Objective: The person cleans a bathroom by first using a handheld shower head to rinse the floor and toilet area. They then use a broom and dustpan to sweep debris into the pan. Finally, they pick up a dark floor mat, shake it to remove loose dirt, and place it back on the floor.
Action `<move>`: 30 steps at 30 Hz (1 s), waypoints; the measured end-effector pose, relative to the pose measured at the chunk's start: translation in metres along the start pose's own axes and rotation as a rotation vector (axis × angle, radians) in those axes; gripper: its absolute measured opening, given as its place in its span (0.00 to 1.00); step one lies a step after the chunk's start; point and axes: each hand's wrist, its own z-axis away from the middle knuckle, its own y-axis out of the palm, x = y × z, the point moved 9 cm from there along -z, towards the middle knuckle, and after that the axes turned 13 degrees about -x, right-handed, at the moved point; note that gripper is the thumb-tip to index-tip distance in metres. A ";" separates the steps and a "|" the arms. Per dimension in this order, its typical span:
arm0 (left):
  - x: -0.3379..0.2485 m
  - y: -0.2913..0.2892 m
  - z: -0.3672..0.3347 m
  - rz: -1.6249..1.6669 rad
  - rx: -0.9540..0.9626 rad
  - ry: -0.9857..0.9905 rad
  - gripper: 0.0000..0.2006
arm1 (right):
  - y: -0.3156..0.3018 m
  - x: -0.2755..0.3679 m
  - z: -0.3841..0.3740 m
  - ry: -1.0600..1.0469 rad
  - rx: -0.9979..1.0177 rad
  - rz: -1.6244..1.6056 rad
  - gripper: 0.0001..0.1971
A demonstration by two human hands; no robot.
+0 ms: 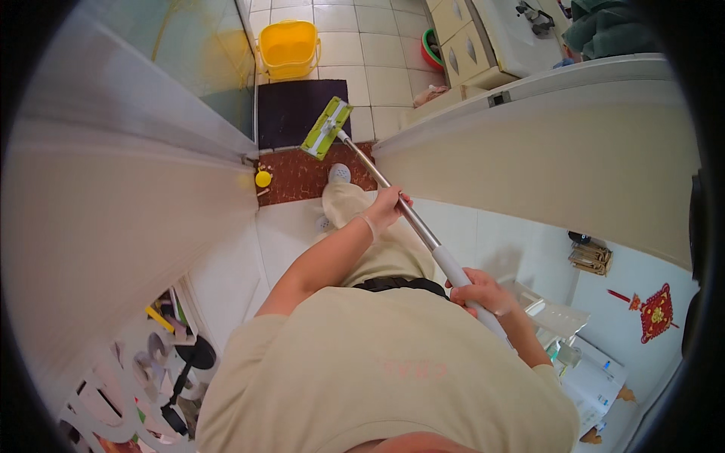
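Observation:
I hold a flat mop [416,223] slantwise in front of me, its metal pole running from the lower right toward the upper left. My left hand [388,208] is wrapped round the silver part of the pole. Lower down, my right hand [481,293] grips the white sleeve at the handle end. The mop's green and white flat head [327,128] is over the dark mat [283,113] in the doorway; whether it touches the mat I cannot tell. Part of the handle's end is hidden by my right arm.
Beyond the mat stands a yellow bucket [289,49] on the tiles. A red-brown threshold [294,177] lies before my shoe [340,174]. Walls flank the doorway on both sides. A cabinet [462,45] and a red and green basin [431,50] are at the far right.

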 end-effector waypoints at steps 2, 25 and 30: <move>-0.008 0.023 -0.010 -0.047 -0.018 -0.027 0.04 | -0.014 0.015 -0.010 -0.037 -0.049 0.047 0.12; -0.208 0.182 -0.147 -0.613 -0.226 -0.136 0.04 | -0.069 0.215 -0.177 -0.150 -0.151 -0.335 0.15; -0.304 0.240 -0.188 -0.671 -0.214 -0.091 0.02 | -0.074 0.323 -0.226 -0.151 -0.151 -0.369 0.15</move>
